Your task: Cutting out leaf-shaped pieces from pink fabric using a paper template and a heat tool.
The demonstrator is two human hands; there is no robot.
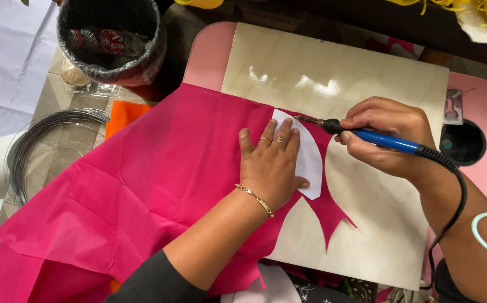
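hands (271,163) on template (309,154), iron (386,140)

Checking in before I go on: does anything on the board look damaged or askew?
The pink fabric sheet is creased, with jagged spikes cut along its edge near. The white paper template lies flat under the left hand.

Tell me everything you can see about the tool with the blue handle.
The tool looks like a corded hot-tip cutter or soldering-style iron: a slim blue handle, a black collar near the front and a thin dark metal tip. A black cord leaves its rear end and curves down past the wrist. The right hand grips it like a pen, lying nearly flat and pointing left. Its tip meets the pink fabric at the top edge of the white curved template, over the pale wooden board.
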